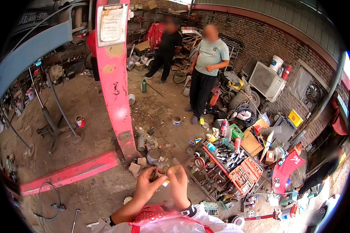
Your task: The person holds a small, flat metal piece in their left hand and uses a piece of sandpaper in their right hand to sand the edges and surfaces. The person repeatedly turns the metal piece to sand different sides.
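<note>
Well above and left of the fingers [175, 181], pale lettering with digits shows on a dark panel [33, 15]. Nearer, on a pinkish-red post [116, 97], a sheet [111, 25] bears writing too small to read. Right of them, a red cloth [286, 171] carries a white emblem.

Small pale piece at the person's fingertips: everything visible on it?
The small pale piece looks near-white with some yellow along its upper part; it seems flat and thin, perhaps paper or card, but material is uncertain. Only a scrap shows, poking out below the fingertips, slightly slanted. It is held up in front of the chest, between the left hand and right hand; which hand has the grip is unclear. Its full outline is hidden.
</note>
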### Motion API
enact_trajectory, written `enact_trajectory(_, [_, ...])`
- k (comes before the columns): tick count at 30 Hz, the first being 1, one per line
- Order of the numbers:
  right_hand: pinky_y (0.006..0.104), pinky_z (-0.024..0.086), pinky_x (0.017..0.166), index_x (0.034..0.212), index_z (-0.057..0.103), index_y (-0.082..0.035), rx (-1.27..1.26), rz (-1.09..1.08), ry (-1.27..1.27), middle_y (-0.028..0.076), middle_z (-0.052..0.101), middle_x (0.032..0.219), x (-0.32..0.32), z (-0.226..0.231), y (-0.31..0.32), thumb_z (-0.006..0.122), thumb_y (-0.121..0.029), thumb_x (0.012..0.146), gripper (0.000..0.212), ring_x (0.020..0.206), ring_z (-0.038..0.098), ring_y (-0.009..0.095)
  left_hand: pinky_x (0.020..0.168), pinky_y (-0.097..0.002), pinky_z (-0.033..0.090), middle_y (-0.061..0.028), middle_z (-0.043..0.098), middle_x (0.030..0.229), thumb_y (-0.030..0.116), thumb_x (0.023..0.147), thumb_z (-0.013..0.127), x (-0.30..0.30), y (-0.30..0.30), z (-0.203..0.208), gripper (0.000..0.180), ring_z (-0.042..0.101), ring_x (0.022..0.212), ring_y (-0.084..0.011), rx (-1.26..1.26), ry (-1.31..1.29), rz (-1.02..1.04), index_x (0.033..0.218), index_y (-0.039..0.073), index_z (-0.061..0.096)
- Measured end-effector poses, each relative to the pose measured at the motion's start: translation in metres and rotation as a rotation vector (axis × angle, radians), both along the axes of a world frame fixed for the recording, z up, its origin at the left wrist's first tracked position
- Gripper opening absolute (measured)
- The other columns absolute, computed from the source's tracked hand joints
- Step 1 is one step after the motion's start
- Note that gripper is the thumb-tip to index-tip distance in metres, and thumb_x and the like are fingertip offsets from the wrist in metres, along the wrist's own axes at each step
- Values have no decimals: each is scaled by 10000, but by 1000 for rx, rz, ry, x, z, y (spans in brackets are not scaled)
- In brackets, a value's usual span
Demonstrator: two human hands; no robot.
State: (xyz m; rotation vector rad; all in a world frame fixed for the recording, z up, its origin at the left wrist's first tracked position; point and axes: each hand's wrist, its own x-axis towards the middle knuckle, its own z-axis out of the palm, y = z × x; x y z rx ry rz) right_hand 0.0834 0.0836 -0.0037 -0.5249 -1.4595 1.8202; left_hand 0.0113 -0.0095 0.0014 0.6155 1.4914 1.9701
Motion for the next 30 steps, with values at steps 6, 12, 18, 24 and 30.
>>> enact_trajectory(6, [214,384,650,898,504,-37,-68,3,66,-11,519,808,7,-3,3,563,-82,914,76,736,458,54,395,-186,254,72,489,563,140,846,681,5,3,4,166,389,444,5,-6,-11,-85,941,52,577])
enact_trajectory(12, [214,382,662,904,498,-40,-9,-20,56,-12,514,798,12,-2,5,562,-80,914,76,736,457,55,398,-187,243,74,472,553,120,839,690,8,8,1,160,379,441,6,14,-3,-110,922,51,573])
enact_trajectory(18, [213,392,683,916,497,-39,-25,12,55,-8,523,815,15,1,4,566,-86,914,83,760,470,58,400,-190,234,81,453,552,118,836,694,8,7,-3,164,366,445,8,21,-17,-116,918,46,572])
enact_trajectory(24, [212,389,685,911,501,-37,-43,8,81,-13,523,822,13,-9,3,570,-88,911,85,764,470,57,404,-190,237,70,479,567,127,830,703,10,4,-2,171,374,457,8,1,-6,-86,910,48,575])
enact_trajectory(30, [213,386,667,899,502,-35,-23,32,27,-13,512,805,14,1,-3,569,-96,911,92,741,458,57,409,-187,239,53,529,593,140,833,701,9,-2,1,178,390,471,10,-42,23,-66,907,42,572])
